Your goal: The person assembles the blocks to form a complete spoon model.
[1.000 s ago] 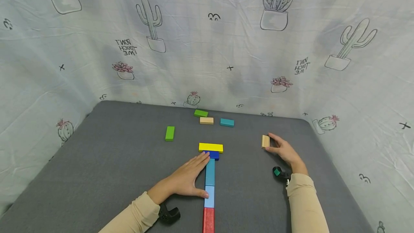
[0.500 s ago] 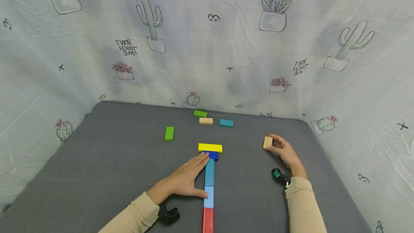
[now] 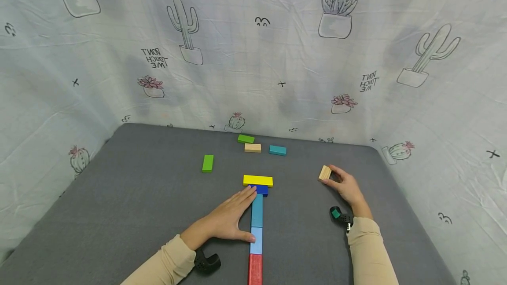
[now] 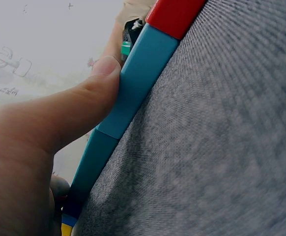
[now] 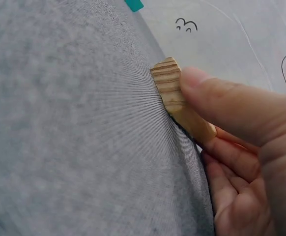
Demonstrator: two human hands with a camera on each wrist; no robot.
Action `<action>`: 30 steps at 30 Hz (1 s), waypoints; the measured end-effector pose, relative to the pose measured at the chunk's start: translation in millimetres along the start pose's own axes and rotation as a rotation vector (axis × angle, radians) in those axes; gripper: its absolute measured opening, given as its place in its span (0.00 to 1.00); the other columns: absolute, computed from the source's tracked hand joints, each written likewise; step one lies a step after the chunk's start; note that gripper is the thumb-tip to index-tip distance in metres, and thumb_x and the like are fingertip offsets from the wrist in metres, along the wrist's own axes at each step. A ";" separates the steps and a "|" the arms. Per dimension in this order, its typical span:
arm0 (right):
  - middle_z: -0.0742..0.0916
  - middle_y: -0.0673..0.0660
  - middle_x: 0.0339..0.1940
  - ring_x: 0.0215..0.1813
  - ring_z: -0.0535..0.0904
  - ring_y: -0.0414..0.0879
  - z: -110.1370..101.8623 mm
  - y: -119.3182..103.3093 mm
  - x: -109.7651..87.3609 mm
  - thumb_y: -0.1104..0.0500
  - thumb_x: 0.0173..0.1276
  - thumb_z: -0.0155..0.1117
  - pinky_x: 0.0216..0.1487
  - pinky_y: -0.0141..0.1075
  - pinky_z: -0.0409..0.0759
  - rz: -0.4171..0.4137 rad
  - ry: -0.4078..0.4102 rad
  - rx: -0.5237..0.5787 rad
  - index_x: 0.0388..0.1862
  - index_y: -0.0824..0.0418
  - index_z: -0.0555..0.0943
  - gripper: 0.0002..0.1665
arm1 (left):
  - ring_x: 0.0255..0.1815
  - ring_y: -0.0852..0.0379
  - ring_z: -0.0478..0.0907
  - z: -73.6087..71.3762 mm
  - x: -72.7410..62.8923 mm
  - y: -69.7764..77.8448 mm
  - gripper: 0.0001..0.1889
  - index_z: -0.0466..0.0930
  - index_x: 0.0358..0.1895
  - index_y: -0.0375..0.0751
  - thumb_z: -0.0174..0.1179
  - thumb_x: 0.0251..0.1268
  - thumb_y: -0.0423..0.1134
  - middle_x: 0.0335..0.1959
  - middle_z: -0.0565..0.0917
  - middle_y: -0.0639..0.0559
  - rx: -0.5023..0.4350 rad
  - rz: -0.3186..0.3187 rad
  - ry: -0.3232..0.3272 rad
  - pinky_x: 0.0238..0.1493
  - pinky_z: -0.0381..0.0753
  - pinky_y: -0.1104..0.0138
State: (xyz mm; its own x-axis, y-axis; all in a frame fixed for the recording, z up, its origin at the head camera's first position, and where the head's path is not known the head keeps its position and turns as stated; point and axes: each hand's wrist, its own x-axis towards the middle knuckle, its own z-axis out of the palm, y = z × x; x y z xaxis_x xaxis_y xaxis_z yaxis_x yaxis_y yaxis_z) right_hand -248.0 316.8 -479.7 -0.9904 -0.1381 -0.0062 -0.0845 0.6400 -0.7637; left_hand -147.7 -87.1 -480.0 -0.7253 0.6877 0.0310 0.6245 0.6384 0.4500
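My right hand (image 3: 346, 187) pinches a plain wooden block (image 3: 325, 173) between thumb and fingers at the right of the table; its striped grain shows in the right wrist view (image 5: 168, 83). My left hand (image 3: 229, 218) rests along a row of blocks with its fingers extended. Its fingertips lie on the dark blue block (image 3: 263, 190), and its thumb touches the light blue block (image 3: 256, 242). Between those two is a teal-blue block (image 3: 257, 210). A red block (image 3: 255, 269) forms the near end, and a yellow block (image 3: 258, 180) lies crosswise at the far end.
Toward the back lie a green block (image 3: 246, 138), a second wooden block (image 3: 252, 147) and a teal block (image 3: 277, 150). Another green block (image 3: 207, 163) is left of the yellow one. A printed curtain (image 3: 245, 56) borders the grey tabletop (image 3: 130, 197).
The wooden block in my right hand has shifted slightly and turned, its far end now leaning more to the right. My left hand and the row stay as they were.
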 end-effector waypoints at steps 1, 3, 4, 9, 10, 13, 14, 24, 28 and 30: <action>0.63 0.71 0.72 0.73 0.57 0.65 -0.1 -0.1 0.0 0.49 0.64 0.66 0.69 0.57 0.60 0.000 -0.004 -0.015 0.72 0.68 0.59 0.45 | 0.79 0.54 0.37 0.0 0.0 0.0 0.60 0.41 0.76 0.40 0.56 0.49 0.74 0.79 0.41 0.51 0.001 0.000 0.000 0.75 0.48 0.53; 0.62 0.71 0.72 0.73 0.56 0.66 -0.2 -0.2 0.0 0.49 0.63 0.66 0.69 0.58 0.59 0.002 -0.008 -0.033 0.72 0.68 0.59 0.46 | 0.79 0.54 0.37 -0.1 0.0 0.0 0.60 0.41 0.76 0.40 0.56 0.49 0.74 0.79 0.41 0.52 0.001 0.000 0.001 0.75 0.48 0.53; 0.62 0.72 0.72 0.73 0.55 0.66 -0.2 -0.2 0.1 0.49 0.63 0.66 0.70 0.58 0.58 0.004 -0.012 -0.039 0.72 0.68 0.59 0.46 | 0.79 0.54 0.36 -0.1 0.0 -0.1 0.60 0.41 0.76 0.40 0.56 0.49 0.74 0.79 0.41 0.52 0.000 0.000 0.000 0.75 0.48 0.53; 0.62 0.73 0.72 0.73 0.54 0.68 0.4 0.3 0.0 0.50 0.64 0.66 0.70 0.59 0.57 -0.005 -0.018 -0.045 0.72 0.69 0.59 0.45 | 0.79 0.54 0.37 0.5 0.0 -0.5 0.59 0.41 0.76 0.41 0.57 0.49 0.73 0.79 0.41 0.52 -0.005 0.004 0.000 0.76 0.48 0.52; 0.62 0.73 0.72 0.73 0.55 0.67 0.7 0.9 0.0 0.51 0.63 0.67 0.70 0.58 0.57 -0.011 -0.014 -0.038 0.72 0.69 0.59 0.45 | 0.79 0.54 0.37 0.8 -0.1 -0.6 0.60 0.41 0.76 0.41 0.57 0.49 0.74 0.79 0.41 0.52 -0.003 0.004 0.001 0.76 0.48 0.53; 0.62 0.73 0.71 0.72 0.56 0.68 1.8 1.9 -0.7 0.53 0.64 0.66 0.69 0.58 0.59 -0.034 -0.003 -0.019 0.71 0.70 0.60 0.43 | 0.79 0.54 0.37 1.8 -0.5 -1.1 0.60 0.41 0.77 0.41 0.56 0.49 0.74 0.79 0.41 0.52 0.003 0.005 0.002 0.76 0.48 0.53; 0.62 0.73 0.71 0.72 0.57 0.68 2.2 1.9 -1.0 0.54 0.64 0.66 0.69 0.58 0.59 -0.038 0.000 -0.010 0.71 0.70 0.60 0.43 | 0.79 0.54 0.37 2.1 -0.7 -1.2 0.60 0.41 0.77 0.41 0.56 0.49 0.75 0.79 0.41 0.52 0.003 0.005 0.002 0.75 0.48 0.53; 0.64 0.72 0.71 0.71 0.61 0.65 16.1 -15.5 -4.2 0.58 0.64 0.66 0.67 0.50 0.64 -0.071 -0.001 0.165 0.72 0.70 0.58 0.43 | 0.79 0.54 0.37 2.8 -1.6 -0.6 0.60 0.41 0.77 0.41 0.56 0.49 0.74 0.79 0.42 0.52 -0.001 0.006 0.009 0.75 0.49 0.52; 0.65 0.72 0.71 0.71 0.62 0.64 24.9 -29.1 -0.6 0.60 0.63 0.67 0.67 0.50 0.65 -0.079 -0.028 0.216 0.71 0.71 0.59 0.42 | 0.79 0.55 0.37 2.9 -1.5 -0.6 0.60 0.41 0.77 0.41 0.56 0.48 0.75 0.79 0.42 0.52 0.000 0.005 0.011 0.75 0.48 0.52; 0.65 0.72 0.71 0.71 0.62 0.64 29.8 -36.6 1.0 0.62 0.62 0.67 0.66 0.50 0.65 -0.075 -0.045 0.246 0.71 0.71 0.60 0.42 | 0.79 0.55 0.37 3.2 -1.5 -0.7 0.60 0.41 0.77 0.42 0.56 0.48 0.75 0.79 0.42 0.52 0.001 0.005 0.011 0.75 0.48 0.52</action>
State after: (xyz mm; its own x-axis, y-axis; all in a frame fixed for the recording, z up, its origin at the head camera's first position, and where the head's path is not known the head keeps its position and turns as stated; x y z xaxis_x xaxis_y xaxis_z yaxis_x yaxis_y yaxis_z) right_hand -242.6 270.8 -471.0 -0.9759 -0.2158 0.0319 -0.1232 0.4243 -0.8971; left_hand -146.1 -87.4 -483.2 -0.7255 0.6868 0.0434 0.6283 0.6353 0.4490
